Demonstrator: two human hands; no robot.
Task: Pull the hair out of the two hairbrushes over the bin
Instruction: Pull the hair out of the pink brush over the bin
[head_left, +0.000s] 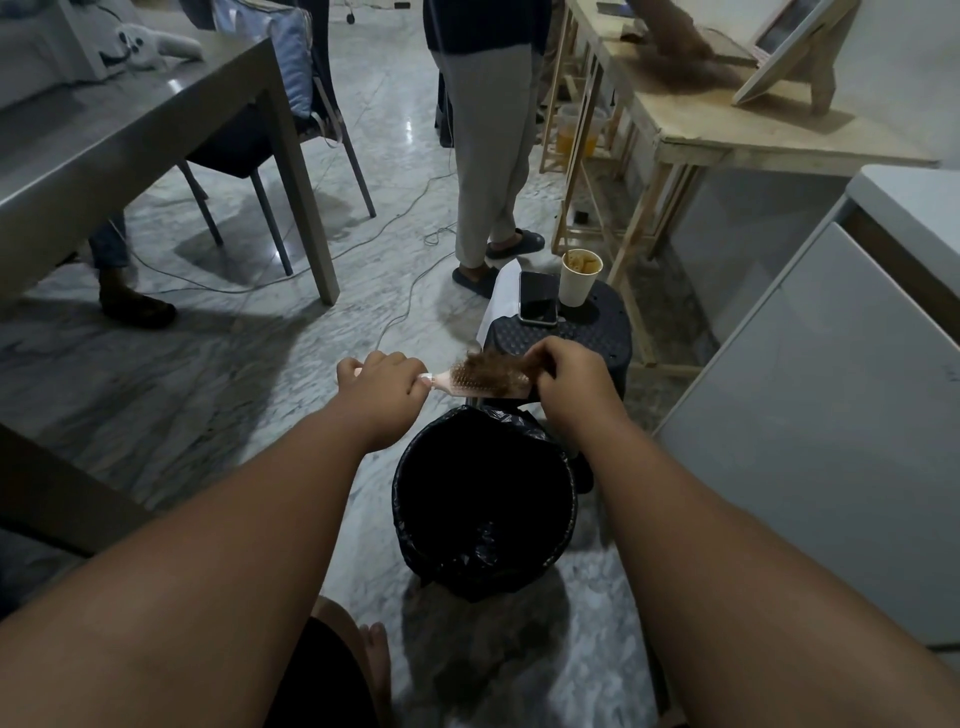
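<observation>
A pink hairbrush lies sideways in the air just beyond the far rim of the bin, a round bin lined with a black bag. My left hand grips the brush's handle. A clump of brown hair covers the bristles. My right hand pinches that hair at the brush's right end. Only one hairbrush is in my hands; I see no second one near the bin.
Behind the bin stands a dark stool carrying a phone and a paper cup. A person stands further back among cables on the floor. A grey table is left, a wooden bench and white cabinet right.
</observation>
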